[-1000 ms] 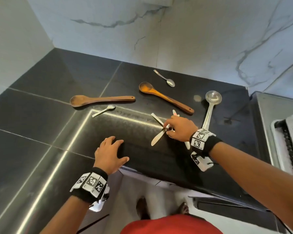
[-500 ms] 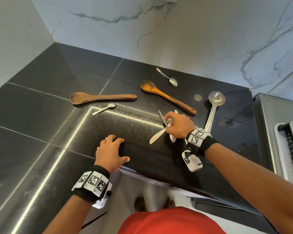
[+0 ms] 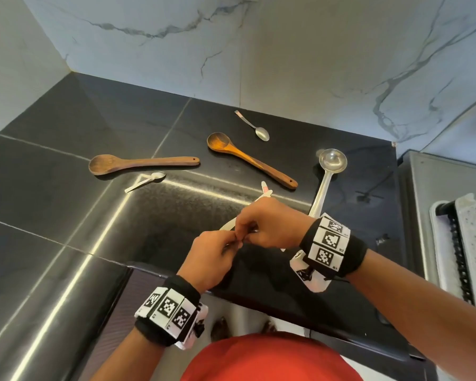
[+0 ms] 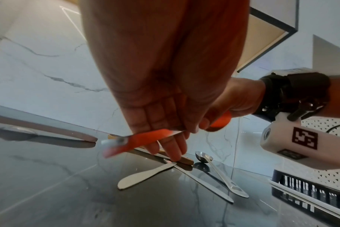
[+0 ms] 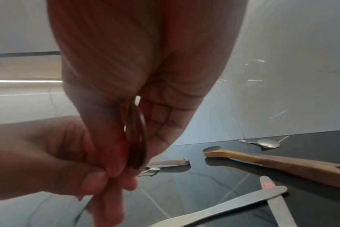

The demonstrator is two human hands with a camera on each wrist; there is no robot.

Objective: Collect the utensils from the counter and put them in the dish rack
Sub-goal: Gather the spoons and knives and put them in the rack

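Together, both hands are meeting just above the near edge of the black counter [image 3: 66,127]. The right hand [image 3: 270,226] is curling its fingers around a metal spoon [image 5: 135,135], whose bowl is showing edge-on beneath the palm in the right wrist view, blurred and reddened by reflection. The left hand [image 3: 212,257] is pinching the same spoon's handle between thumb and fingertips; in the left wrist view the handle is showing as an orange-tinted, blurred streak, so its exact shape cannot be told.

Beneath the hands, a butter knife [image 4: 144,176] and a second flat metal utensil [image 5: 278,202] are lying crossed on the counter. Just right of them a steel ladle [image 3: 329,171] is lying with its bowl toward the wall. Farther back, a light wooden spoon [image 3: 248,158] is lying diagonally, with a teaspoon [image 3: 254,129] near the wall behind it. To the left, a dark wooden spoon [image 3: 140,163] is lying lengthwise, a small metal spoon [image 3: 146,181] just in front of it. The dish rack [image 3: 456,257] is standing at the far right, well apart from the utensils.
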